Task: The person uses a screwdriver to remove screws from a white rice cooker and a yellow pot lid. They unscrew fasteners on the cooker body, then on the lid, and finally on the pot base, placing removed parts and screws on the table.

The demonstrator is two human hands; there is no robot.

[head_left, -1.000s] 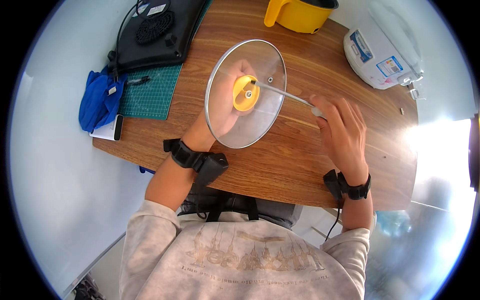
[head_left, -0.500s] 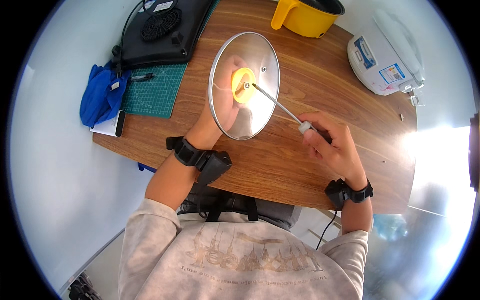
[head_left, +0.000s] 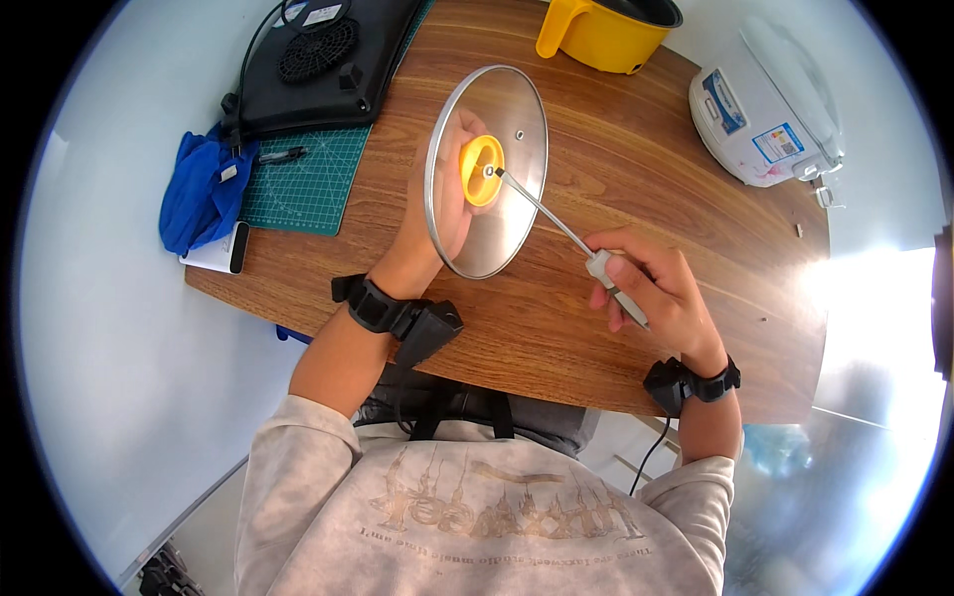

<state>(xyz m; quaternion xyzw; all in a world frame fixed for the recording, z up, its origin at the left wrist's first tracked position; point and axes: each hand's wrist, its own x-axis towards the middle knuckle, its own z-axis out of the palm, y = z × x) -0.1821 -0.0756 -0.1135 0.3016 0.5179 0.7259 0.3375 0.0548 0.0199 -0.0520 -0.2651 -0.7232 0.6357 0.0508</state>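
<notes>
A round glass pot lid (head_left: 515, 204) with a metal rim stands tilted above the table, its underside facing right. Behind the glass, my left hand (head_left: 459, 211) grips the lid by its yellow knob (head_left: 481, 159); the fingers show partly through the glass. My right hand (head_left: 656, 288) is closed around the grey handle of a screwdriver (head_left: 556, 222). The screwdriver's shaft slopes up to the left, and its tip is at the small screw in the middle of the knob. Whether the tip sits in the screw head, I cannot tell. Black bands circle both wrists.
A yellow pot (head_left: 608, 38) stands at the back edge, with a white rice cooker (head_left: 755, 119) at the right. To the left are a black upturned appliance (head_left: 328, 70), a green cutting mat (head_left: 308, 189), a blue cloth (head_left: 199, 194) and a white box-like object (head_left: 221, 248).
The lid has turned more edge-on to me, its left rim shifting right. My right hand has moved slightly left and rolled, showing more of the screwdriver's handle.
</notes>
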